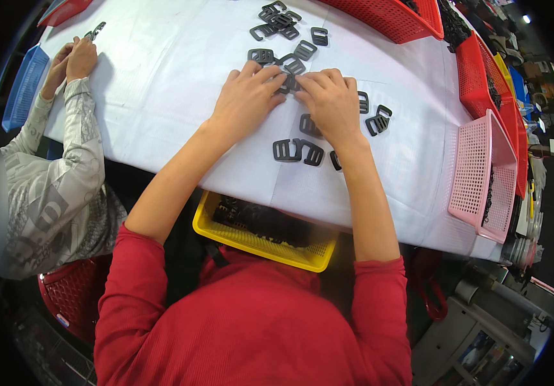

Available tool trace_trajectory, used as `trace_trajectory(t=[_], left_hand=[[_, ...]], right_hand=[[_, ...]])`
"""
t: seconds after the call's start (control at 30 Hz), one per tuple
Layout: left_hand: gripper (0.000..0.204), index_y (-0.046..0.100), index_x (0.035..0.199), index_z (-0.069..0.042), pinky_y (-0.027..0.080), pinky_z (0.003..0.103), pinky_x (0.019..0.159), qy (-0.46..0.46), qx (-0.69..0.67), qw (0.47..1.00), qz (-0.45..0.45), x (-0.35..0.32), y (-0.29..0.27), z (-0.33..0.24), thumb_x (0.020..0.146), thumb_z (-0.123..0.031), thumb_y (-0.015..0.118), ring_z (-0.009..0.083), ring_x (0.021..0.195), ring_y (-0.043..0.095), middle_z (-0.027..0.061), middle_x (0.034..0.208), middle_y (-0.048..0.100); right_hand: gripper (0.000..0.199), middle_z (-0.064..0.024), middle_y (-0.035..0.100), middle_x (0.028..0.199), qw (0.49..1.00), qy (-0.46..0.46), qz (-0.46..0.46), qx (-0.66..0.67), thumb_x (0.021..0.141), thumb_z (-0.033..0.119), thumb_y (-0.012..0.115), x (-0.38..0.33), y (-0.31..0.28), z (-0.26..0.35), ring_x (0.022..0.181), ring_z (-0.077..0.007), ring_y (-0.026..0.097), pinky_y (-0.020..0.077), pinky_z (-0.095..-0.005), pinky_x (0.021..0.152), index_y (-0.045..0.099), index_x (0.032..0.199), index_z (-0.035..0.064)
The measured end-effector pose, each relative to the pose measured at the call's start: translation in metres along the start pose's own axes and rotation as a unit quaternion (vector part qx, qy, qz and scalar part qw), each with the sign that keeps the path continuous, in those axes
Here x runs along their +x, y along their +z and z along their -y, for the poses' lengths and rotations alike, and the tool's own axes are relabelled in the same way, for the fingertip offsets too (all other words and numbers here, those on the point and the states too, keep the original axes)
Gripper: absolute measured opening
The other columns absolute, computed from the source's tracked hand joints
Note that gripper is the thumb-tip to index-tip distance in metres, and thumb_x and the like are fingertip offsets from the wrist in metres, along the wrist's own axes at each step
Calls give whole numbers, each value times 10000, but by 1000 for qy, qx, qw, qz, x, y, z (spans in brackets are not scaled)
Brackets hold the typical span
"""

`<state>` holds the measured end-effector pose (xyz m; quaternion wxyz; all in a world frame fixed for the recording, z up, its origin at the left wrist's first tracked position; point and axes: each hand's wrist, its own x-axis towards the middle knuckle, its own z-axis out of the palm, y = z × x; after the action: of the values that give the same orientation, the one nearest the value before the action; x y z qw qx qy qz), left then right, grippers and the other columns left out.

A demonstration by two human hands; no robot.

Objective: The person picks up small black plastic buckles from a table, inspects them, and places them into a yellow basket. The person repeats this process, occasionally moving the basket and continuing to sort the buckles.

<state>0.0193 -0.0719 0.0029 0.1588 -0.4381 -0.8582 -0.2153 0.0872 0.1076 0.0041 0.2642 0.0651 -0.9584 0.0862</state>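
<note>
Both my hands meet over the white-covered table among black plastic buckles. My left hand is closed, its fingertips on a black buckle that shows between the two hands. From the other side my right hand has its bent fingers closed on the same buckle. Much of that buckle is hidden by the fingers. Loose buckles lie just beyond the hands, with a small heap farther off. Nearer me are a pair of buckles, and one linked-looking pair sits right of my right hand.
A yellow basket with dark contents is below the table edge in front of me. Red baskets stand at the far side, and a pink basket at the right. At left, a co-worker's hands hold a dark piece beside a blue tray.
</note>
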Motion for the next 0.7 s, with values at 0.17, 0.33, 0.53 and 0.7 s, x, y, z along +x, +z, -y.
trace_trajectory(t=[0.17, 0.33, 0.53, 0.7], left_hand=[[280, 706, 1112, -87, 489, 351, 821, 2, -51, 999, 2, 4, -1, 3, 866, -219, 678, 216, 954, 605, 26, 1035, 689], [229, 712, 1090, -72, 503, 331, 762, -174, -210, 960, 63, 4, -16, 1, 899, -182, 649, 222, 847, 627, 80, 979, 699], [223, 714, 1105, -85, 495, 324, 760, -176, -146, 972, -49, -25, -41, 32, 916, -157, 619, 224, 853, 625, 96, 1080, 691], [250, 694, 1150, -91, 495, 333, 791, -206, -125, 970, -27, -47, -43, 37, 922, -121, 597, 230, 949, 618, 104, 1115, 681]], right_hand=[[204, 39, 703, 847, 976, 169, 79, 115, 843, 240, 689, -1, -15, -1, 917, -173, 607, 405, -377, 805, 731, 1032, 176], [212, -9, 666, 1036, 991, 130, 3, 42, 831, 187, 705, -26, -40, 17, 997, -214, 569, 398, -385, 810, 721, 1035, 131], [246, -28, 624, 1153, 991, 130, 33, 2, 816, 184, 725, -88, -72, 64, 1100, -244, 546, 394, -406, 893, 711, 1050, 108], [320, -19, 603, 1275, 988, 149, 30, -10, 830, 239, 721, -114, -76, 81, 1227, -267, 506, 338, -476, 1040, 692, 1118, 104]])
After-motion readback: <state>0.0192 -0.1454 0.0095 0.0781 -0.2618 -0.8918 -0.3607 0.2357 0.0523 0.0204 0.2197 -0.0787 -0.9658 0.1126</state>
